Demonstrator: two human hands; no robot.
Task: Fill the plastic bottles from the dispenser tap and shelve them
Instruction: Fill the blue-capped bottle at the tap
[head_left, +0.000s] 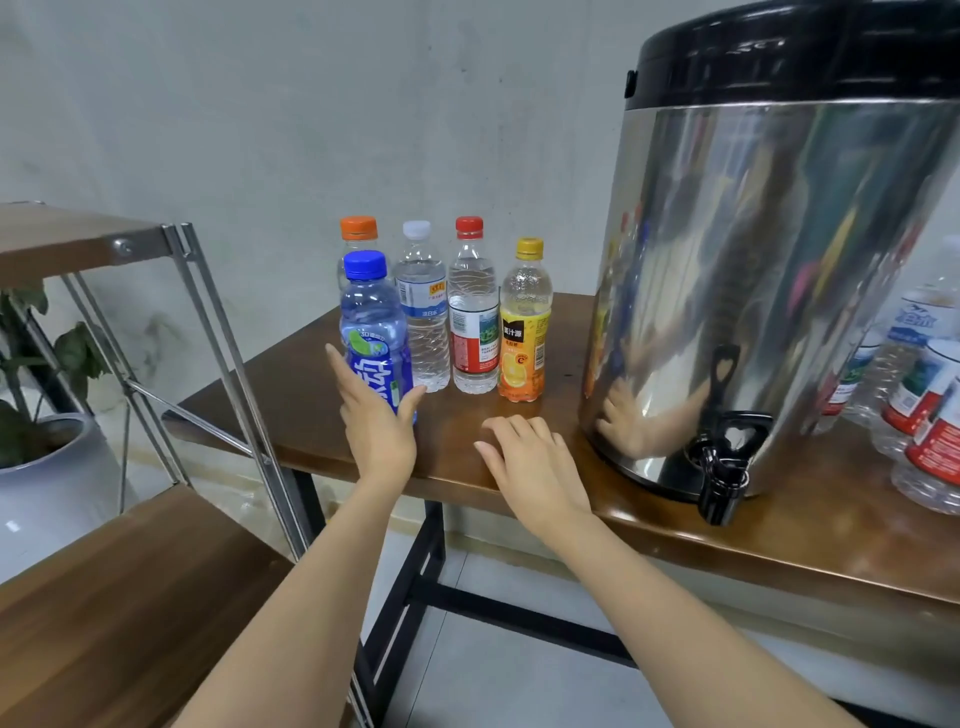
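Five capped bottles (471, 322) stand grouped, one each: orange cap (358, 227), blue cap (365, 264), white cap (416, 229), red cap (469, 226), yellow cap (529, 248). One dispenser (769, 270), one tap (724, 478). Right-side bottles (919, 405) overlap, uncountable. Two hands: left hand (376, 421), right hand (524, 457). One table (779, 540), one shelf (130, 597), one plant (31, 364).

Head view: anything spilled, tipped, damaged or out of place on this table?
Nothing stands out. The five capped bottles stand upright beside the dispenser, and no puddle shows on the table or under the tap. The bottles at the right edge look tilted, which may be only lens distortion.
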